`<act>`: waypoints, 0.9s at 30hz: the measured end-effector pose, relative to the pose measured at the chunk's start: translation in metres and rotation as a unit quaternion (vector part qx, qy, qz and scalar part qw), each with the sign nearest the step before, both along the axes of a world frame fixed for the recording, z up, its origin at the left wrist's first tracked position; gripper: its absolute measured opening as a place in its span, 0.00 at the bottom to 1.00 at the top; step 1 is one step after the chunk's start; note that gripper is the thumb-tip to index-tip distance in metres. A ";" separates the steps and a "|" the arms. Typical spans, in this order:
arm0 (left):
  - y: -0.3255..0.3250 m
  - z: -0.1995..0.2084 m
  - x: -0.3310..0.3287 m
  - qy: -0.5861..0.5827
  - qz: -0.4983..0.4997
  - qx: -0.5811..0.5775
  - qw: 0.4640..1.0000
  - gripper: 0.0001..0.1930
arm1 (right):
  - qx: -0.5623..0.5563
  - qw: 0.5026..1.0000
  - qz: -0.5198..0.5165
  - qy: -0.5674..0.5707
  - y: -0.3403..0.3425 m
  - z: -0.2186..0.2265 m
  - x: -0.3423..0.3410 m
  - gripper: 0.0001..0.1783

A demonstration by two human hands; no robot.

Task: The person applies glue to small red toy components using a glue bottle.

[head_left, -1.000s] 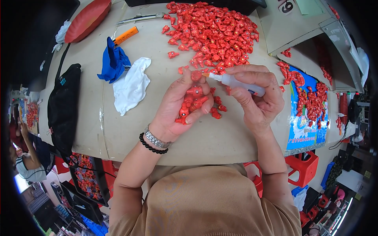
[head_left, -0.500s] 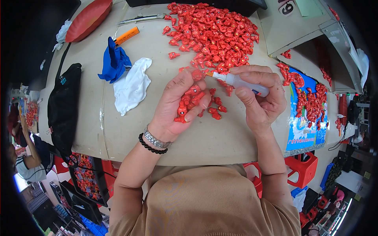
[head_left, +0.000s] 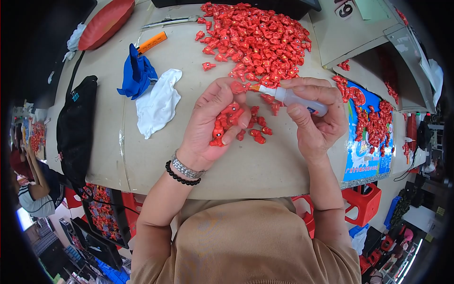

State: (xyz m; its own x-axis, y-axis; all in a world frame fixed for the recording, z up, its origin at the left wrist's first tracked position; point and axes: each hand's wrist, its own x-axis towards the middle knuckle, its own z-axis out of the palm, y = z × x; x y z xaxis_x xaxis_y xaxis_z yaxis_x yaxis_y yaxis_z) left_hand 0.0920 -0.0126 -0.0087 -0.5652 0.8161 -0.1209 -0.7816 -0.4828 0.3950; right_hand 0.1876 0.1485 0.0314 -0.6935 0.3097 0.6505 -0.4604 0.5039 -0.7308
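Observation:
In my left hand (head_left: 208, 116) lie several small red plastic figures (head_left: 228, 118), cupped in the palm. Between its thumb and forefinger I pinch one more red figure (head_left: 237, 87). My right hand (head_left: 318, 113) grips a translucent squeeze bottle (head_left: 305, 102) with a white neck and an orange-brown tip (head_left: 254, 87). That tip points left and meets or nearly touches the pinched figure; I cannot tell which. A few loose red figures (head_left: 257, 132) rest on the table just right of my left hand. Beyond both hands spreads a large heap of the same red figures (head_left: 265, 40).
Left on the table are a white cloth (head_left: 158, 104), a blue cloth (head_left: 135, 75), an orange-handled tool (head_left: 152, 42), a black pouch (head_left: 78, 128) and a red tray (head_left: 106, 23). More red figures cover a blue sheet (head_left: 362, 165) at right, below a grey metal box (head_left: 350, 38).
The bottle and my right hand have shifted slightly right. My left fingers have closed a little around the figures. At far left, another person's arm has moved.

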 end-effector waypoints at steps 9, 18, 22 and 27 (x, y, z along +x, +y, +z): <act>0.000 0.001 0.001 0.022 0.009 -0.004 1.000 0.09 | 0.028 1.000 -0.001 0.014 0.001 0.000 -0.003 0.11; 0.000 0.002 -0.001 0.022 0.015 -0.013 1.000 0.08 | -0.007 1.000 0.005 0.013 0.000 -0.002 -0.002 0.11; -0.001 0.007 -0.001 0.023 0.035 -0.043 0.998 0.09 | 0.004 1.000 -0.005 0.010 0.000 -0.001 -0.002 0.12; 0.000 0.009 0.000 0.035 0.044 -0.040 0.998 0.09 | -0.005 1.000 -0.012 -0.009 -0.001 -0.001 -0.001 0.12</act>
State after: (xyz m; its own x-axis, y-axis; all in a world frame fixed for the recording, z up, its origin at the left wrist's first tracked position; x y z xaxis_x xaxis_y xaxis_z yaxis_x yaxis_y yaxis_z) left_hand 0.0922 -0.0131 0.0008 -0.6434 0.7523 -0.1420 -0.7069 -0.5125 0.4875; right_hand 0.1869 0.1475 0.0309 -0.6979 0.3331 0.6340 -0.4348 0.5064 -0.7447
